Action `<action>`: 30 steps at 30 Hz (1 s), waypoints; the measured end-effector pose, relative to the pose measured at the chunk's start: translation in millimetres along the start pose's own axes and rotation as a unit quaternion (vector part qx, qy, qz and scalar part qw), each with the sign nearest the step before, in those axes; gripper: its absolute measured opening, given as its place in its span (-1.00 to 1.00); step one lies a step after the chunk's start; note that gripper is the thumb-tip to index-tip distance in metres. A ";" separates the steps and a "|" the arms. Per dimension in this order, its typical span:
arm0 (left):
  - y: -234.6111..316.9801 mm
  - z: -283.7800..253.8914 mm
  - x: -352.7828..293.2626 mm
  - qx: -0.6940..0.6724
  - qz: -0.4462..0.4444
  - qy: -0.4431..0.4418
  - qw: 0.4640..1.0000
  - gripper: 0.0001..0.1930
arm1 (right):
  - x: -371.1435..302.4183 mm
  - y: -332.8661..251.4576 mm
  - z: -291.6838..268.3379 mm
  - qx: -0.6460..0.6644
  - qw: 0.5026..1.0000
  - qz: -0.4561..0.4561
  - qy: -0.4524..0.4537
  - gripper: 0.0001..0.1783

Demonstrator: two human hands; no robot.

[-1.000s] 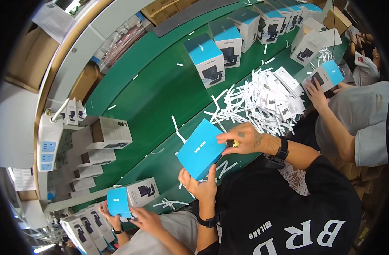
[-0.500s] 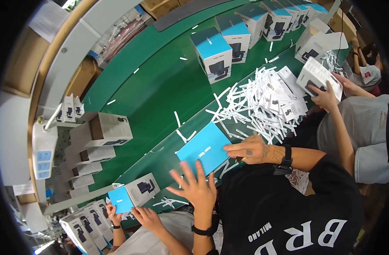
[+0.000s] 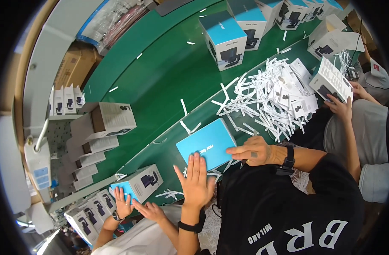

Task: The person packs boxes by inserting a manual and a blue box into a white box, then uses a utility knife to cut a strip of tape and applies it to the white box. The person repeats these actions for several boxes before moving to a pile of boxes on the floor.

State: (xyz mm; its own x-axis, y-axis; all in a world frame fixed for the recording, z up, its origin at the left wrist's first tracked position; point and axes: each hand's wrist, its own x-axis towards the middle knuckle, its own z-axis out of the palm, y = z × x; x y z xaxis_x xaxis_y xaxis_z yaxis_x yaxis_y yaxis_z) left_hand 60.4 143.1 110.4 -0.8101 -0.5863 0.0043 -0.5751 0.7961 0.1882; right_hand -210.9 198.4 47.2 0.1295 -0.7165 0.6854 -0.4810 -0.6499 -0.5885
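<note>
1. Two hands work one flat-lying blue cardboard box (image 3: 207,144), which sits just below the middle of the frame on the near edge of the green conveyor belt (image 3: 160,80).
2. The right hand (image 3: 254,151) rests on the box's right edge, fingers curled lightly over it rather than clamped. The left hand (image 3: 196,180) lies spread flat, fingers together and pointing up the frame, its fingertips touching the box's lower edge. Neither hand has closed around the box.
3. Judging by its look, the box is light printed carton: stiff along the folded edges, softer across the broad top face, which would dent if pressed hard. Its glossy skin looks somewhat slippery.
4. Best hold, as I judge it, is on two opposite side walls near the corners, where the board is strongest, not on the top panel or any flap.
5. A loose heap of white paper strips (image 3: 271,102) lies to the upper right, some reaching the box, and could slide underfoot of it.
6. At lower left, another person's hands hold a similar white-and-blue carton (image 3: 139,183).
</note>
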 end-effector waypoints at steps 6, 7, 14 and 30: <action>31.5 10.4 -7.8 0.122 -0.101 -0.046 0.986 -0.11 | -4.5 7.8 -5.4 -0.007 0.999 -0.025 -0.043 -0.82; 30.8 8.4 1.3 0.176 -0.084 -0.061 0.979 -0.04 | -2.6 7.6 -1.5 0.001 1.000 -0.024 -0.020 -0.81; 7.9 -9.0 63.5 0.046 -0.046 0.009 0.998 0.15 | 4.0 -2.2 14.2 -0.022 0.999 -0.035 -0.028 -0.81; -45.9 -39.3 88.3 -0.095 0.095 -0.092 0.987 0.06 | 16.3 -0.3 -1.8 0.023 0.999 0.016 0.022 -0.78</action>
State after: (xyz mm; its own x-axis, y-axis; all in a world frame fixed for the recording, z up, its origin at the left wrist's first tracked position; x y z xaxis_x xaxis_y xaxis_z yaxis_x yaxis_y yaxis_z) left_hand 19.7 48.9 140.7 -0.9183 -0.3780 -0.1173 -0.3931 0.8365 0.3817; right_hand -210.2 187.3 59.3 0.0755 -0.7263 0.6832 -0.4446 -0.6378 -0.6289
